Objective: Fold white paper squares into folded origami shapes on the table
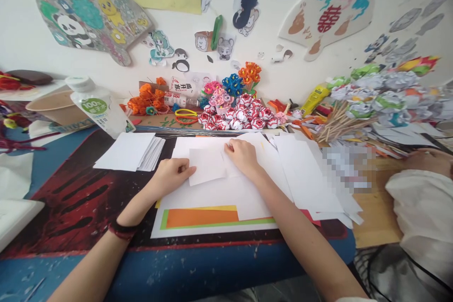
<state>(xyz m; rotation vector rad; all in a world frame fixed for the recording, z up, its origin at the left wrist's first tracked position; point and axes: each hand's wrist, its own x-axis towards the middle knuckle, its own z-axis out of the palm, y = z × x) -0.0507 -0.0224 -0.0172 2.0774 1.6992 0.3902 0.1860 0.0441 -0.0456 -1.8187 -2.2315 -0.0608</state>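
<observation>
Paper slip (pixel 207 166), left edge pinched in left fingers (pixel 183 162); right fingers (pixel 231 145) half-curled, hold unclear.

The small sheet (pixel 207 167) is of white paper, smooth and matt. To the left of this sheet, the paper stack (pixel 122 151) has the same matt finish. Behind the stack, as seen from the sheet, the bottle (pixel 97 106) looks like smooth white plastic. Behind the sheet, the red-and-white roses (pixel 247 114) seem of crinkled paper. To its right, the sticks (pixel 345 122) are of matt wood, and farther right the sleeve (pixel 417 207) is wrinkled cloth.
</observation>
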